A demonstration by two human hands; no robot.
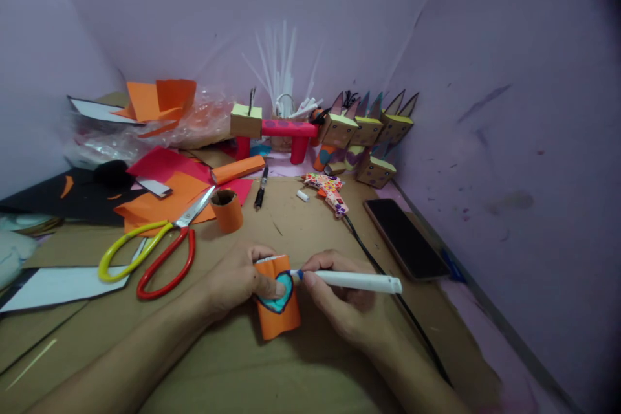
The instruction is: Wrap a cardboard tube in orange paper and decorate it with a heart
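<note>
My left hand (242, 278) is closed around an orange paper-covered tube (280, 325), with the thumb pressed on its front. A turquoise heart (279, 303) with a dark outline shows on the tube, partly covered by that thumb. In my right hand (342, 304) is a white marker (359, 281) with a blue grip end. Its tip touches the upper right edge of the heart's outline. A small white cap (303, 195) lies beyond the hands. Nearby stands a second orange tube (227, 211), upright and open at the top.
Scissors (179, 229) lie open on the left by orange paper (167, 197). A black pen (262, 187), a patterned glue gun (330, 191) with a black cord (412, 317), and a phone (405, 236) surround the work area. Cardboard animal heads (338, 130) stand at the back.
</note>
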